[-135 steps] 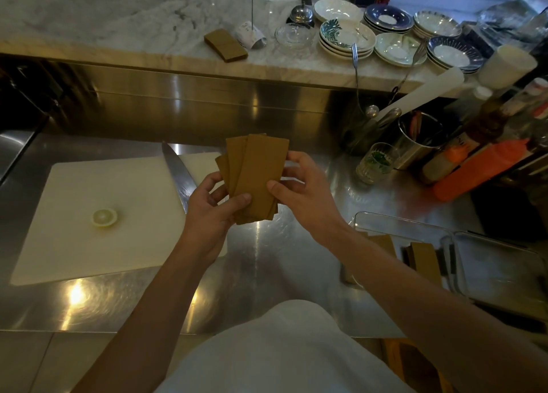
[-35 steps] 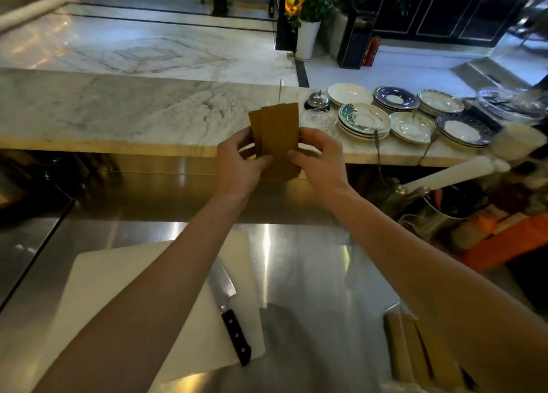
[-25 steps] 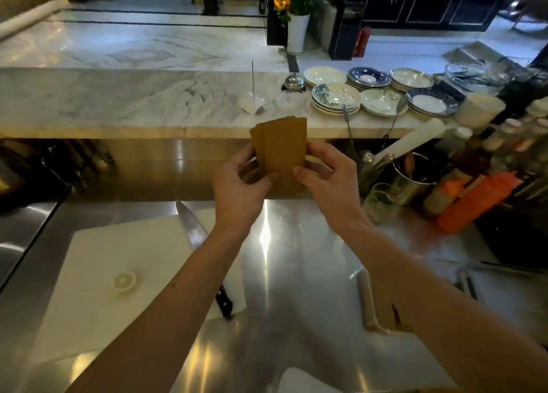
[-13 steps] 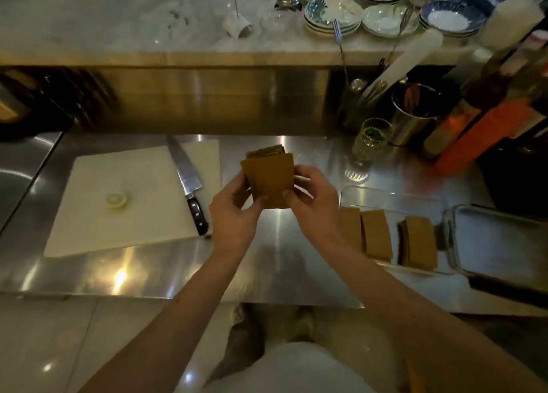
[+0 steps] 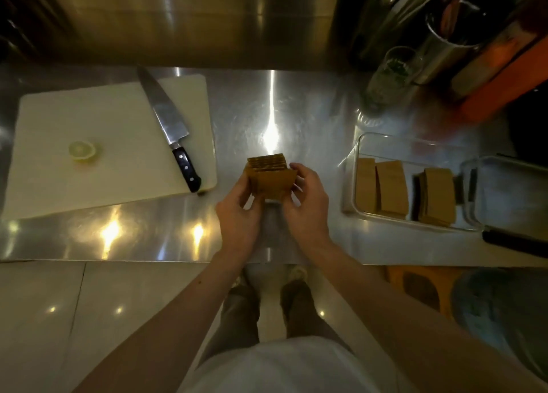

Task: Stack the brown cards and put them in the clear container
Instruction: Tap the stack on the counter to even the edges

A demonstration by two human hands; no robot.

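Both hands hold a bundle of brown cards (image 5: 270,175) on edge just above the steel counter (image 5: 296,116); I look down on their top edges. My left hand (image 5: 237,214) grips the bundle's left side and my right hand (image 5: 308,202) its right side. To the right stands the clear container (image 5: 355,155), a glass dish with three small piles of brown cards (image 5: 391,186) lying flat in it. The hands are about a hand's width left of the dish.
A white cutting board (image 5: 103,131) with a chef's knife (image 5: 169,122) and a lemon slice (image 5: 82,150) lies at the left. A second clear dish (image 5: 510,191) sits right of the container. A glass (image 5: 391,75), metal cup and bottles crowd the back right.
My head has tipped down, so the counter now fills the view. The bundle came down from the marble ledge to just above the steel, and the cards sit squarer together.
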